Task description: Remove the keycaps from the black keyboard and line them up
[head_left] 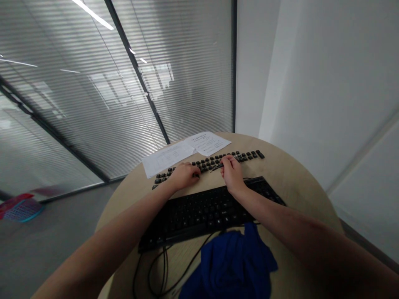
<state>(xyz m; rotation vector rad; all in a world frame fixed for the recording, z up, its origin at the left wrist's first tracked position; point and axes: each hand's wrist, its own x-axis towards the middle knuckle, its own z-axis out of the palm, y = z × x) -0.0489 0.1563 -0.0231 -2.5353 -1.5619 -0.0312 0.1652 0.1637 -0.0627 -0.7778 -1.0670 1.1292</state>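
Loose black keycaps [162, 176] lie in rows across the far half of the round wooden table. My left hand [184, 175] rests low over the near edge of these rows, its fingers curled in around a dark keycap [195, 175]. To its right, my right hand [232, 171] is closed on a slim dark tool [217, 167], whose thin end points left toward the keycaps; its exact kind is too small to tell. Below both wrists lies a black keyboard [199, 211], tilted slightly, with part of it hidden under my forearms.
Printed paper sheets [168, 158] lie beyond the keycaps. A bunched blue cloth [233, 265] and looping black cable [151, 270] are at the near side. On the floor at left stands a red and blue basket [23, 209]. Glass partition and white wall border the table.
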